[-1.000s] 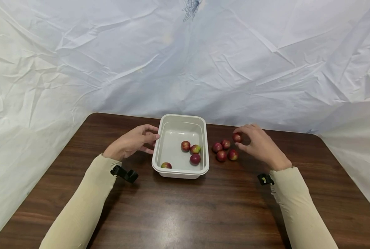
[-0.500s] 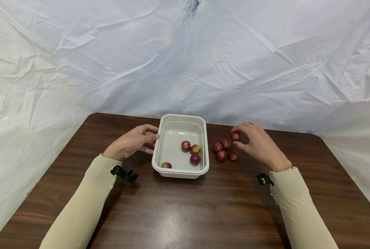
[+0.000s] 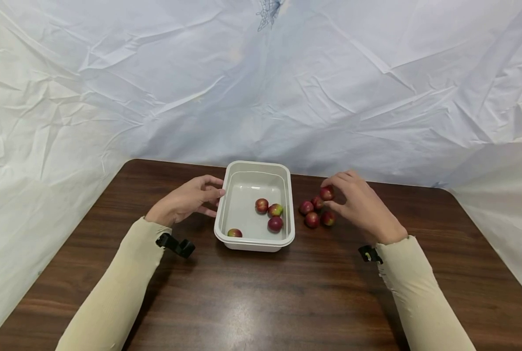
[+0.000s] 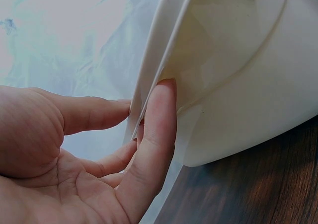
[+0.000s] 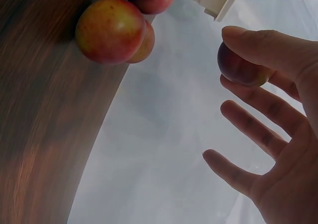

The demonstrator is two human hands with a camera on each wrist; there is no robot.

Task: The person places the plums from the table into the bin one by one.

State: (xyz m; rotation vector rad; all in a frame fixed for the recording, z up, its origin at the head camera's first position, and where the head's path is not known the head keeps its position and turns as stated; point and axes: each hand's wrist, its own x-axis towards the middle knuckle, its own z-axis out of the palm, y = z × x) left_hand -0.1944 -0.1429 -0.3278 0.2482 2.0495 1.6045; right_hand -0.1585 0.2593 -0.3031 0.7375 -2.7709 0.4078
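My left hand (image 3: 190, 199) pinches the left rim of a pale rectangular plastic container (image 3: 253, 243), thumb on one side and fingers on the other in the left wrist view. Inside the container lie several plums, among them a dark red one (image 3: 275, 224) and a green-tinged one (image 3: 234, 233). To the container's right, my right hand (image 3: 361, 204) holds a plum (image 3: 327, 193) between thumb and index finger. The right wrist view shows this held plum (image 5: 241, 67) raised, the other fingers spread below it.
Several more plums (image 3: 311, 220) lie clustered on the dark wooden table (image 3: 239, 302), between the container and my right hand. A white wrinkled sheet (image 3: 190, 87) hangs behind the table's far edge.
My right hand has moved a little to the left with the plum, bringing it over the cluster's back edge. The left hand and the container have stayed in place.
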